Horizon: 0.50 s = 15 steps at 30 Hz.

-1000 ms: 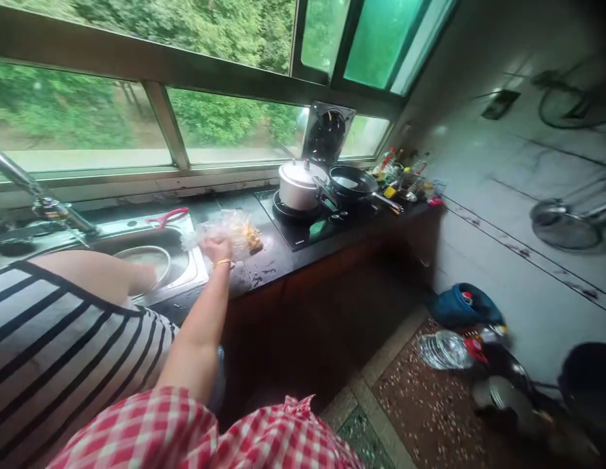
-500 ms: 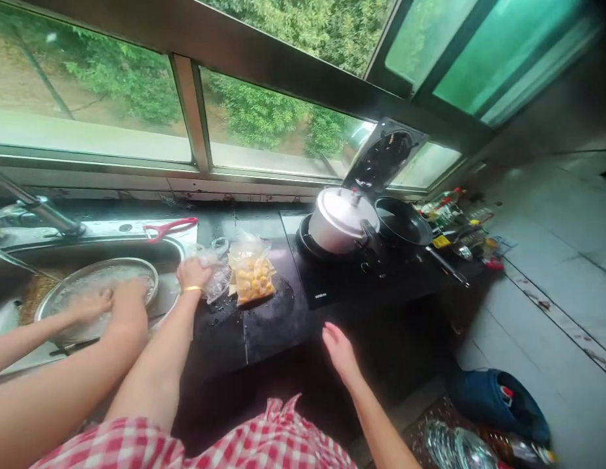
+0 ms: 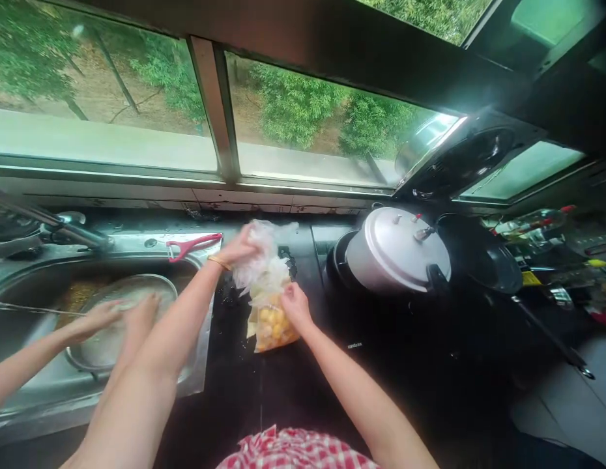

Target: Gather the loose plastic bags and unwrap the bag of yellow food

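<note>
My left hand point(image 3: 242, 249), with a gold bracelet at the wrist, is closed on a crumpled clear plastic bag point(image 3: 266, 244) above the counter. My right hand point(image 3: 295, 305) pinches the upper right part of a plastic bag of yellow round pieces point(image 3: 272, 327). That bag stands on the dark counter beneath the crumpled plastic, and the two overlap. The yellow pieces are blurred, so their kind cannot be made out.
Another person's two hands point(image 3: 141, 311) work in a round metal basin point(image 3: 169, 283) inside the sink point(image 3: 19, 378). A red peeler point(image 3: 193, 245) lies on the sink's rim. On the right, a pressure cooker point(image 3: 398, 251) stands on the stove beside a frying pan point(image 3: 493, 260).
My left hand has lifted the crumpled plastic and moved right. My right hand has come from the counter's front edge onto the bag of yellow pieces. The view has shifted.
</note>
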{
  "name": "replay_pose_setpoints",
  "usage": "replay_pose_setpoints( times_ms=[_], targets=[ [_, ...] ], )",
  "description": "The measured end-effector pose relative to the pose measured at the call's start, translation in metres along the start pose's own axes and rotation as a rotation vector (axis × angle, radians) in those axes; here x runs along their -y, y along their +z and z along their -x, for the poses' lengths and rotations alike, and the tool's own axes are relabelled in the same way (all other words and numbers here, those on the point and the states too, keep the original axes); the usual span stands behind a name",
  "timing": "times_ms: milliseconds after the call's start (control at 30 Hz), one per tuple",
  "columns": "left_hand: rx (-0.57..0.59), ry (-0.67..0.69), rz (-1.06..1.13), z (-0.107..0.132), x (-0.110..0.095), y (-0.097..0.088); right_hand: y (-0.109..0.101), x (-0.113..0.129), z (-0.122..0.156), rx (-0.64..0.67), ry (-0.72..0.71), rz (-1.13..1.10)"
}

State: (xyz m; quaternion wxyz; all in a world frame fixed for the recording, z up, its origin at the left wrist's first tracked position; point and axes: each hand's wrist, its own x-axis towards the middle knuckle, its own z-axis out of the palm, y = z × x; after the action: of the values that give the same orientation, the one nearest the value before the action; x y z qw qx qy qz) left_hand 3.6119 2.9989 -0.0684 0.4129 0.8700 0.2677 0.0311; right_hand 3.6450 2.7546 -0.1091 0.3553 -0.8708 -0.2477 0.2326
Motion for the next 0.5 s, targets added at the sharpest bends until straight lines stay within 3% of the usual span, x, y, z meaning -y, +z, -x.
replay_pose_setpoints(
  times_ms=[67,133,233,300,367,433,500],
  targets=[
    [0.178,0.016,-0.007,-0.013,-0.010,0.025,-0.005,-0.008,0.015,-0.003,-0.065,0.007],
    [0.268,-0.008,-0.049,-0.024,-0.017,0.047,-0.011,-0.013,0.021,0.005,-0.134,0.006],
    [0.305,-0.057,-0.111,-0.037,-0.018,0.053,-0.018,-0.014,0.009,0.081,-0.210,0.010],
    [0.259,-0.067,-0.130,-0.044,-0.015,0.034,-0.018,-0.010,-0.010,0.172,-0.215,0.059],
    [0.148,-0.059,-0.149,-0.048,-0.011,0.004,-0.014,-0.005,-0.029,0.259,-0.197,0.141],
    [0.038,-0.039,-0.190,-0.052,-0.008,-0.026,-0.007,0.001,-0.043,0.296,-0.209,0.211],
    [-0.014,-0.009,-0.257,-0.053,-0.006,-0.043,-0.001,0.004,-0.046,0.289,-0.239,0.240]
  ],
)
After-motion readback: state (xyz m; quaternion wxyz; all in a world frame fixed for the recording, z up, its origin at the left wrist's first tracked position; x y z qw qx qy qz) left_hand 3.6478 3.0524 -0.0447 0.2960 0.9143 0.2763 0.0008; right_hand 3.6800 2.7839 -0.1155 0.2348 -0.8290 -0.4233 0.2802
